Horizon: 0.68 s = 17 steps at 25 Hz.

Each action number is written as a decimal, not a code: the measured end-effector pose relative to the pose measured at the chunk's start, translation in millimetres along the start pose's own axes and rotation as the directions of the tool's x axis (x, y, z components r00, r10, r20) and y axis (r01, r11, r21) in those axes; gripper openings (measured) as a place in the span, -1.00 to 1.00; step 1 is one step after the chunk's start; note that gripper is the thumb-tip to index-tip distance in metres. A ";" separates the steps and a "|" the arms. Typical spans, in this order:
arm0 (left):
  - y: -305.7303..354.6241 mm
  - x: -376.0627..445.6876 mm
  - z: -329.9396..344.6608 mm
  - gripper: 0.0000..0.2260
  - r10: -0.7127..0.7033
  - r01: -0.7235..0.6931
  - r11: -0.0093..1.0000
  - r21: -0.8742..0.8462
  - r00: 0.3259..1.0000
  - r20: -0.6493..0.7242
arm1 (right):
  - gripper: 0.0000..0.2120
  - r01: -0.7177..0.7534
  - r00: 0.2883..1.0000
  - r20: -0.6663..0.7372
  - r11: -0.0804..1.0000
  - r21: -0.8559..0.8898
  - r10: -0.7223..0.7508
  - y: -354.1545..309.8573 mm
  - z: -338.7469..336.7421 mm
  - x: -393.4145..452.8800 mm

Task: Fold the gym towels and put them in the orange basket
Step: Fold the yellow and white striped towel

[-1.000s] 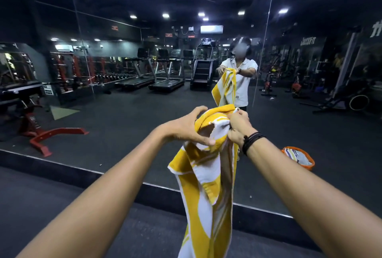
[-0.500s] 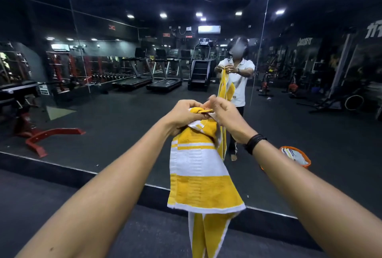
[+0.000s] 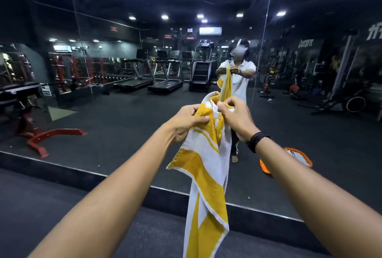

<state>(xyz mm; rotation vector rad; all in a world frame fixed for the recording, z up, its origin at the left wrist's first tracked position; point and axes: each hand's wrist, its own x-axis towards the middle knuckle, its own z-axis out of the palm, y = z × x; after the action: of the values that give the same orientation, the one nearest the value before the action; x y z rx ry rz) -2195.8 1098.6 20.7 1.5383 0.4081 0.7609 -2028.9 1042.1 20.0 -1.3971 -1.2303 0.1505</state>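
Observation:
A yellow and white striped towel (image 3: 206, 166) hangs in front of me from chest height down past the bottom of the frame. My left hand (image 3: 186, 122) grips its top edge from the left, thumb pressed over the cloth. My right hand (image 3: 234, 116) pinches the top edge from the right, a black band on its wrist. Both hands are close together at the towel's bunched top. The orange basket (image 3: 266, 167) shows only as a reflection in the mirror wall, at the right behind my right forearm, with a folded striped towel inside it.
A mirror wall (image 3: 103, 113) stands straight ahead above a low black ledge (image 3: 82, 177). Reflected in it are a red weight bench (image 3: 47, 135) at the left, treadmills, and me holding the towel. Dark rubber floor lies below.
The towel's flat folded panel has dropped open into a looser, longer drape. My hands have shifted slightly right along the top edge and stay together.

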 end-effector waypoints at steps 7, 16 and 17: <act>1.3 -4.5 6.2 -0.78 0.017 -0.019 0.994 0.111 1.000 0.016 | -0.66 -0.138 0.947 0.313 0.974 0.178 0.077 -1.5 -2.4 -1.1; -38.7 -32.2 -45.5 -0.63 -0.211 0.290 0.836 0.466 0.953 -0.216 | -0.73 -0.173 0.976 -0.140 0.984 -0.052 0.164 -3.2 -24.8 0.5; -34.3 -32.4 -41.7 -0.60 -0.239 0.321 0.873 0.367 0.938 -0.251 | -0.72 -0.185 0.970 -0.175 0.978 -0.094 0.167 -2.0 -24.7 -0.8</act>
<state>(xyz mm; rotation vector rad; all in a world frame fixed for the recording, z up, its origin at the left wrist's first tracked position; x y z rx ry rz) -2240.9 1112.3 -21.2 1.7371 0.9693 0.6238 -2012.8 1025.0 28.1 -1.5822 -0.9889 0.0879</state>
